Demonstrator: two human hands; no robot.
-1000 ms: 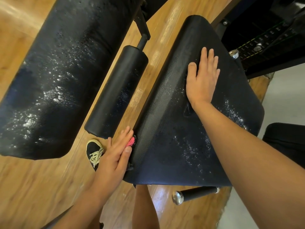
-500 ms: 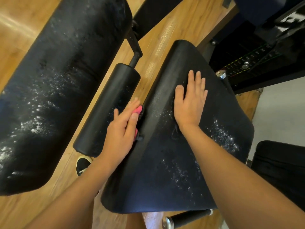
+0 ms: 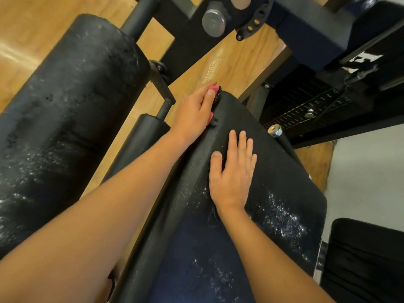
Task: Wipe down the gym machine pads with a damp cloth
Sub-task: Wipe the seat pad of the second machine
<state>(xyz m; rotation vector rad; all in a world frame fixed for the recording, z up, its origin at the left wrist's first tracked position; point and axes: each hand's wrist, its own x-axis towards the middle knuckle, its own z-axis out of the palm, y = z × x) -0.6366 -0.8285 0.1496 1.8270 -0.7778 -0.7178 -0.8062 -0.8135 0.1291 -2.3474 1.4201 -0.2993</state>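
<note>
Where a long black pad [image 3: 65,127], flecked with white droplets, fills the left of the frame, a smaller black roller pad [image 3: 140,138] sits just beside it toward the centre, above the wooden floor [image 3: 229,62]. Right of that, the left hand [image 3: 194,112] lies at the upper left edge of the seat pad [image 3: 284,182], fingers close together and nearly straight, pressing a pink cloth [image 3: 213,88] against that edge. Only two bits of cloth show, and the thumb seems tucked under, though it is hard to tell. The right hand [image 3: 231,173] rests flat on the seat pad's top, fingers straight and slightly spread, holding nothing. A weight stack [image 3: 306,106] stands at upper right.
</note>
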